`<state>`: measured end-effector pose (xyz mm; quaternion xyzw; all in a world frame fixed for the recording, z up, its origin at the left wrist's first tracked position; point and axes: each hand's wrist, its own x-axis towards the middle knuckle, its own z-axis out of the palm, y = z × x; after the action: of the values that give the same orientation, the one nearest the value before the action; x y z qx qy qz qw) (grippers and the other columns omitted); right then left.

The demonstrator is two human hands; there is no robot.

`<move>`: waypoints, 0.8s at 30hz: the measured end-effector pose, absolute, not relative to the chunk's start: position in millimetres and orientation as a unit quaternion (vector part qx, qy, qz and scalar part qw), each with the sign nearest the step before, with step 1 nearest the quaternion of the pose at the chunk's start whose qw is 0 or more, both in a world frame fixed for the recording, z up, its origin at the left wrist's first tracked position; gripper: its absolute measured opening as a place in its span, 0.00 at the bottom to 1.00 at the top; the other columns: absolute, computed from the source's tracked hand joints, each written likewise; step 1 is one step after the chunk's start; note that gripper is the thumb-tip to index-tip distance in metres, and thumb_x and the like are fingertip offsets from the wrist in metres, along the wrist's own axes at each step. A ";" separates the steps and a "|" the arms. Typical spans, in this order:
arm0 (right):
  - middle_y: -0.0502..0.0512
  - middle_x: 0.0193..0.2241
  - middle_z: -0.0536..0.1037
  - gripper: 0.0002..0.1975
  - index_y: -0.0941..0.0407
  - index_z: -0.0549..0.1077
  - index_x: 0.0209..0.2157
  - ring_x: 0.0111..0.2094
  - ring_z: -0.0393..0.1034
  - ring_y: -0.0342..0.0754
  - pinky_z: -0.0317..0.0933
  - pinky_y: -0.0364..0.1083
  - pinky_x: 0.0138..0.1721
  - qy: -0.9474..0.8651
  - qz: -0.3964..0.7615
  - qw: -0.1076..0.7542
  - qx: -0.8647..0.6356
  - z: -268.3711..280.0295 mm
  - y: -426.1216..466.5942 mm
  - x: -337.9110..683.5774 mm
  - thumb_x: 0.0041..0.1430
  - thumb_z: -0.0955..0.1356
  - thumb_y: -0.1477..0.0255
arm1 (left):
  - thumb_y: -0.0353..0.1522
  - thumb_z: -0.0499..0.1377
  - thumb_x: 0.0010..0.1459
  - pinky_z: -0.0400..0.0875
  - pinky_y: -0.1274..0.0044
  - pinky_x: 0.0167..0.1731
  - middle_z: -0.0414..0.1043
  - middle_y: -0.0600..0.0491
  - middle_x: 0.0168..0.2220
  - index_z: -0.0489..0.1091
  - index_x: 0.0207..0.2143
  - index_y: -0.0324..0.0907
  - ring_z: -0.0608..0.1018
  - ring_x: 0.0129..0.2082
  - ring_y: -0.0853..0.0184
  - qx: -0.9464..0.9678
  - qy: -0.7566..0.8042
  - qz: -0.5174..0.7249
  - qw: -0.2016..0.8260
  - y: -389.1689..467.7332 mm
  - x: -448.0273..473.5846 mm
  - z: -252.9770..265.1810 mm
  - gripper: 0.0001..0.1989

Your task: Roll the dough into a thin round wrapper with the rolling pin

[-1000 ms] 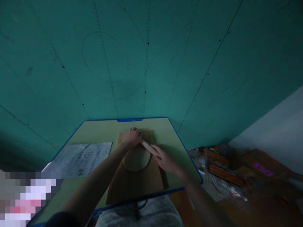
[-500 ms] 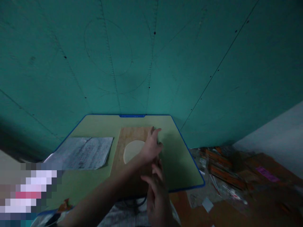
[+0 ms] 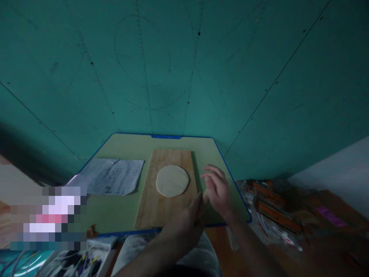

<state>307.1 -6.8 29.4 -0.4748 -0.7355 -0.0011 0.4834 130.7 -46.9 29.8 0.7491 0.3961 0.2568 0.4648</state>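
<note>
A flat, roughly round sheet of pale dough (image 3: 172, 181) lies on a wooden board (image 3: 147, 213). My left hand (image 3: 186, 217) is over the board's near right corner, closed and in shadow, its fingers pressed together and pointing right. Just right of the board is my right hand (image 3: 218, 188), its upper fingers bent and its thumb side against the left fingertips. The hands meet there; whatever is pinched between them, if anything, is hidden. Neither hand touches the dough.
The board rests on a pale green table (image 3: 115, 215) with a blue edge. Printed paper sheets (image 3: 118, 177) lie left of it. Behind stands a green wall (image 3: 178, 77) with pencil marks. Cardboard (image 3: 323, 207) and plastic litter cover the floor at right.
My left hand has drawn back from the board's far right side toward me. The right hand has come up and right, beside the board. The whole dough sheet shows now.
</note>
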 end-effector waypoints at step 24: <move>0.59 0.48 0.75 0.12 0.55 0.75 0.46 0.53 0.66 0.51 0.55 0.51 0.57 -0.839 0.100 0.229 -0.483 4.2 108.7 263.7 0.71 0.61 0.68 | 0.16 0.46 0.51 0.68 0.61 0.61 0.52 0.39 0.70 0.30 0.72 0.36 0.57 0.70 0.53 0.870 0.456 0.187 -0.014 -71.6 88.1 -10.1 0.48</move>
<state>263.7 108.7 4.2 -0.4827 -0.8393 0.1004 0.2290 88.1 -71.6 -10.1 0.8699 0.4561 0.1871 -0.0143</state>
